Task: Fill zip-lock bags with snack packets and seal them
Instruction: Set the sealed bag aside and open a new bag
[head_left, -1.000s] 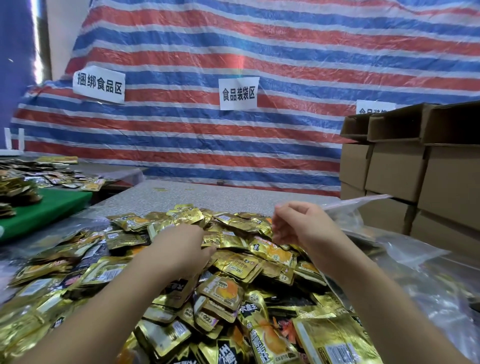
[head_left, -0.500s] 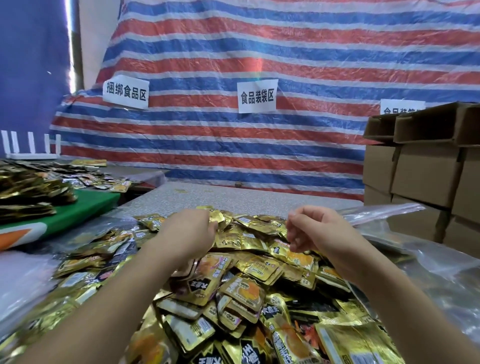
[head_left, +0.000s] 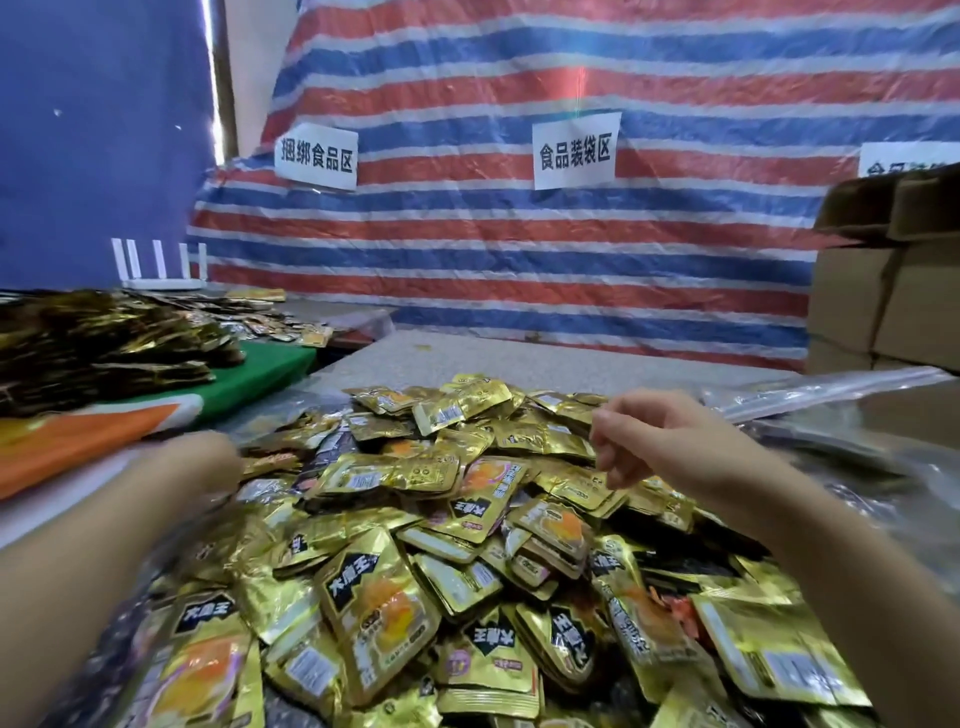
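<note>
- Heap of gold snack packets (head_left: 467, 545) piled across the grey table (head_left: 467, 358).
- Left hand (head_left: 202, 467) blurred at the heap's left edge; grip impossible to tell.
- Right hand (head_left: 660, 441) above the heap's right side, fingers curled, holding nothing visible.
- Clear zip-lock bags (head_left: 831, 395) right of the heap.

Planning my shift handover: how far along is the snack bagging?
Done: no filled, sealed bag is visible. In hand: nothing clearly; the blurred left hand reaches the heap of gold foil snack packets, the right hand hovers curled. Left: clear plastic zip-lock bags lie flat, unfilled.
</note>
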